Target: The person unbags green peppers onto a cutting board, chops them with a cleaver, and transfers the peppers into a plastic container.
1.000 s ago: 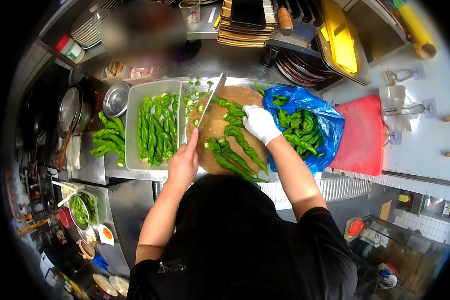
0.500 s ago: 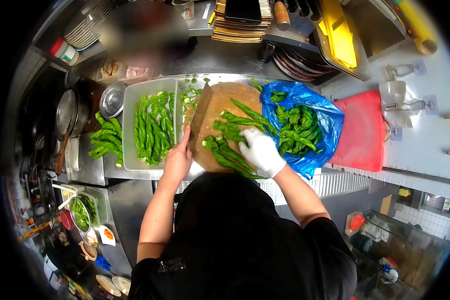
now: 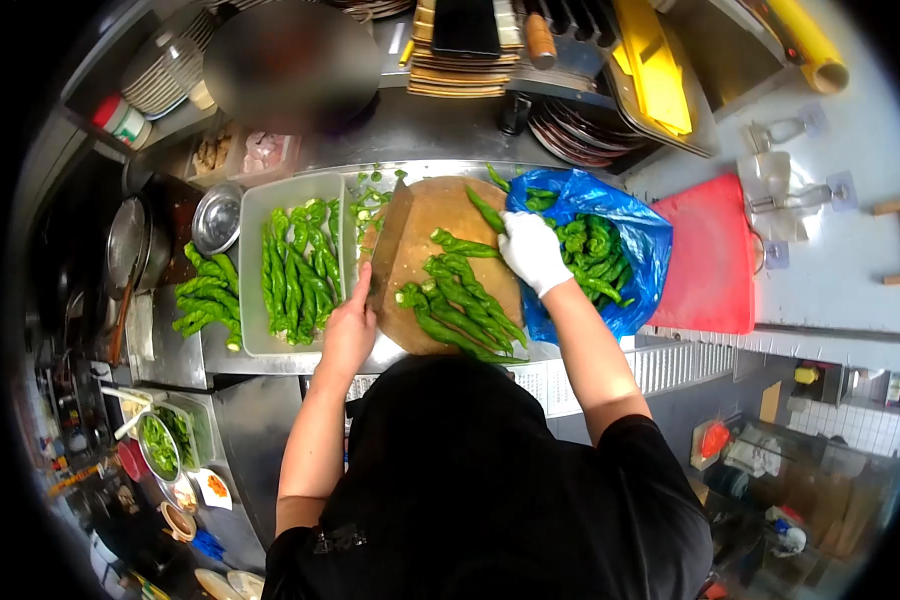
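Note:
My bare left hand (image 3: 350,328) is wrapped round the handle of a broad cleaver (image 3: 391,238), whose blade lies along the left part of a round wooden board (image 3: 425,205). At the board's right edge, my white-gloved right hand (image 3: 533,252) has its fingers closed on the end of a green pepper (image 3: 484,208). A second pepper (image 3: 464,246) points toward the glove, and several more (image 3: 460,305) lie side by side below it. Beside the glove is an open blue bag (image 3: 653,240) full of green peppers. Small cut stem pieces (image 3: 367,205) are left of the blade.
A clear container (image 3: 292,187) of peppers stands left of the board, with loose peppers (image 3: 208,300) and a metal lid (image 3: 216,218) beyond it. Right of the bag is a red board (image 3: 710,255). Stacked plates (image 3: 570,135) and trays (image 3: 465,78) sit at the back.
My right hand has moved up and toward the bag from the middle of the board. More peppers now lie in the lower group. The cleaver stays at the board's left side.

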### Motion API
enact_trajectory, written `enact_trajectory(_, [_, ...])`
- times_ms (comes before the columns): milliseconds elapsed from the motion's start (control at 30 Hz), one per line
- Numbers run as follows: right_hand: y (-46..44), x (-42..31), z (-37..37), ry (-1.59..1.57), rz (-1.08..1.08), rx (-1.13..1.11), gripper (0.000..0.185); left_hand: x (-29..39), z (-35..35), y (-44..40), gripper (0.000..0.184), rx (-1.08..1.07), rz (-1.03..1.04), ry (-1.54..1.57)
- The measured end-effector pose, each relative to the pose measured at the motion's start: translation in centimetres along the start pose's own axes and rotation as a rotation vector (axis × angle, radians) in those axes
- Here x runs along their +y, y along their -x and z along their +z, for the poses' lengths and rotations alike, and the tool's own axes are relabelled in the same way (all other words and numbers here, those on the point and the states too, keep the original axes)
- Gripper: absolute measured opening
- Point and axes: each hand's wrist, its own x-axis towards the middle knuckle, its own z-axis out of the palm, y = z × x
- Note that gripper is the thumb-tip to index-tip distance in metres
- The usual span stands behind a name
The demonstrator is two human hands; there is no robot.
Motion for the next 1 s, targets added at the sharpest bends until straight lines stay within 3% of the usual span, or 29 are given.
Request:
enact_trajectory(67, [-0.8, -1.3, -2.2, -0.136, 0.01, 0.141, 0.034, 0.4, -0.4, 0.1, 0.08, -0.007, -0.01, 0.026])
enact_trajectory(200, [-2.3, -3.5, -6.6, -0.536, -0.02, 0.18, 0.034, -0.3, 0.5, 0.1, 0.08, 0.016, -0.004, 0.046])
enact_trajectory(333, [-3.2, -1.9, -3.4, -0.538, -0.308, 0.136, 0.046, 0.0, 0.5, 0.3, 0.081, 0.03, 0.007, 0.072])
enact_trajectory(400, [-2.5, 1.2, 1.5, -0.386, -0.255, -0.124, 0.044, -0.3, 0.8, 0.2, 0.081, 0.051, 0.041, 0.067])
enact_trajectory(433, [-2.0, 1.0, 2.1, -0.472, -0.152, -0.232, 0.048, -0.4, 0.7, 0.2, 0.081, 0.042, 0.036, 0.06])
enact_trajectory(500, [-1.2, 0.2, 2.8, -0.456, -0.097, -0.144, 0.036, -0.5, 0.6, 0.0, 0.081, 0.039, 0.029, 0.047])
enact_trajectory(567, [-0.8, -1.9, 1.9, -0.442, 0.017, -0.097, 0.047, -0.4, 0.7, 0.1, 0.081, 0.033, 0.031, 0.033])
enact_trajectory(700, [-1.1, -2.6, 3.0, -0.308, 0.042, -0.081, 0.048, -0.2, 0.8, 0.0, 0.082, 0.046, 0.053, 0.025])
enact_trajectory(867, [-2.3, -2.5, 2.6, -0.236, -0.056, -0.078, 0.04, -0.9, 1.4, 0.2, 0.085, 0.091, 0.103, -0.012])
enact_trajectory(1000, [-2.0, -3.1, 0.9, -0.19, -0.109, -0.146, 0.04, 0.9, 0.9, 0.0, 0.077, 0.187, 0.211, -0.091])
